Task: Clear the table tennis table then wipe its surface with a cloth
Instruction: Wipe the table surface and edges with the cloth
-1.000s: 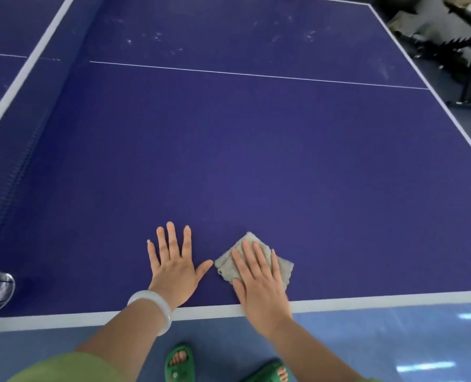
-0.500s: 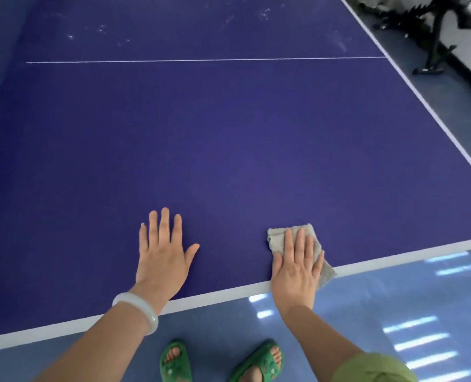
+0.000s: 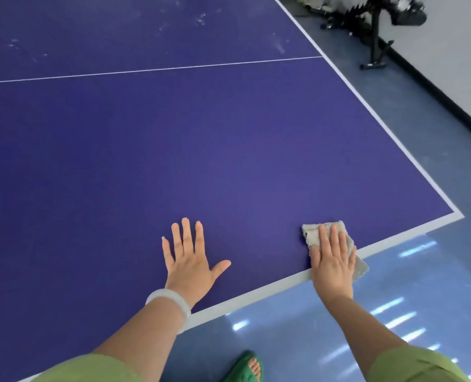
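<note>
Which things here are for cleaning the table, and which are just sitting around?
For the job: the grey cloth, the right hand pressing flat on it, the left hand resting flat, and the blue table under both.

Just there: the black metal stand on the floor, the white bangle and the green sandal.

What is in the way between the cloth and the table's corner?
Nothing visible. The right hand presses the cloth flat at the near edge, and only bare blue table lies between it and the corner.
</note>
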Action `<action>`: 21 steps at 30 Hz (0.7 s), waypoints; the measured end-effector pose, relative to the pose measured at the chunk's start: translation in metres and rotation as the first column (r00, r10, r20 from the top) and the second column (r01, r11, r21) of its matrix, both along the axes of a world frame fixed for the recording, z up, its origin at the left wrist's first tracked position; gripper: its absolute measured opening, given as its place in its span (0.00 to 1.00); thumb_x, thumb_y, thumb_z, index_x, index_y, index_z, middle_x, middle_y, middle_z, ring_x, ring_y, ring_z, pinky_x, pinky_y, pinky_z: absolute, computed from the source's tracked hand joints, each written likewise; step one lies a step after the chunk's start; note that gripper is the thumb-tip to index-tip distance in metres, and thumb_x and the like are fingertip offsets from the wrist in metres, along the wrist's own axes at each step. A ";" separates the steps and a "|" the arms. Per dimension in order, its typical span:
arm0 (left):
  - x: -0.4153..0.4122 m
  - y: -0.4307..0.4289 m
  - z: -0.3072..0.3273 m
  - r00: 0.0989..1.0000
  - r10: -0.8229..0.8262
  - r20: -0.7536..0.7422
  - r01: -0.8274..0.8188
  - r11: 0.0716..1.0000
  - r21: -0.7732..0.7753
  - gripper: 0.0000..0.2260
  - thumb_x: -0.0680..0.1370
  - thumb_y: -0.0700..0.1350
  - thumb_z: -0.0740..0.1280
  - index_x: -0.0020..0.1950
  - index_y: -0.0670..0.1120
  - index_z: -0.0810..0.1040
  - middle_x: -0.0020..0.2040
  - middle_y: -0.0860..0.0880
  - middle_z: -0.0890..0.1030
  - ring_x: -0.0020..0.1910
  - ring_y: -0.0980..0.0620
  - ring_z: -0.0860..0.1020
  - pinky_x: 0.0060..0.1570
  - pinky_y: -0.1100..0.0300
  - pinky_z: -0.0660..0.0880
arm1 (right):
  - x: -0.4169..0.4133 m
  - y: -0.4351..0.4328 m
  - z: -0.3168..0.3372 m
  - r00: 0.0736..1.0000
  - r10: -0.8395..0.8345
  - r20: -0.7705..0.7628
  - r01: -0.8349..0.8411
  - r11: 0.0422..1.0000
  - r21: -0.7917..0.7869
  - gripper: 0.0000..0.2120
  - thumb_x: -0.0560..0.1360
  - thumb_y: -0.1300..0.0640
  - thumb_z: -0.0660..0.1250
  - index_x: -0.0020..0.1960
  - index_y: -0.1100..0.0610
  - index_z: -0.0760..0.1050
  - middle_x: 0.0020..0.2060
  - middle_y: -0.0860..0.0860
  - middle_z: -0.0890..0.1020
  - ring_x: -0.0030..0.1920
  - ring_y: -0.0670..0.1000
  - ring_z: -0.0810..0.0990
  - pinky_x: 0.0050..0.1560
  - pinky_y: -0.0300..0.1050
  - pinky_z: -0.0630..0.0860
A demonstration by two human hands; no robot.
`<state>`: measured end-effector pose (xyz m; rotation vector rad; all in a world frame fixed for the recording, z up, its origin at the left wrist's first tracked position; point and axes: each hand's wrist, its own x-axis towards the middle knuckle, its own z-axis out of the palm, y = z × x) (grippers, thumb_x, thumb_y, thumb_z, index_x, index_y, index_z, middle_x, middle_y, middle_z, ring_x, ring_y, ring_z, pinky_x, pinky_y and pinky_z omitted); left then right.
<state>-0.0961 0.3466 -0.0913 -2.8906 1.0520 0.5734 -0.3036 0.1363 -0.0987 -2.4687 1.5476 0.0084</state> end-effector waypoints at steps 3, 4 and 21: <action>0.000 -0.001 0.004 1.000 0.005 -0.021 -0.005 1.000 0.024 0.46 0.66 0.76 0.30 0.73 0.47 0.23 0.75 0.43 0.27 0.72 0.41 0.25 0.71 0.40 0.31 | 0.020 0.017 0.001 0.982 -0.184 0.051 0.184 0.983 0.000 0.25 0.84 0.50 0.50 0.80 0.51 0.52 0.80 0.53 0.51 0.80 0.54 0.46 0.77 0.59 0.40; 0.001 -0.002 0.005 1.000 0.008 -0.029 -0.007 0.999 0.034 0.46 0.65 0.76 0.28 0.71 0.47 0.21 0.74 0.44 0.25 0.71 0.42 0.24 0.71 0.41 0.30 | 0.032 0.032 0.002 0.985 -0.164 0.060 0.166 0.986 -0.030 0.24 0.84 0.50 0.50 0.80 0.53 0.54 0.79 0.55 0.54 0.80 0.57 0.49 0.77 0.60 0.42; 0.005 -0.004 0.008 0.990 0.053 -0.131 -0.043 0.996 0.077 0.47 0.62 0.79 0.35 0.68 0.53 0.19 0.70 0.50 0.20 0.69 0.48 0.21 0.73 0.43 0.30 | -0.004 -0.049 -0.002 0.992 -0.080 0.100 0.086 0.995 -0.051 0.29 0.80 0.45 0.46 0.79 0.54 0.58 0.79 0.55 0.56 0.79 0.57 0.51 0.77 0.61 0.43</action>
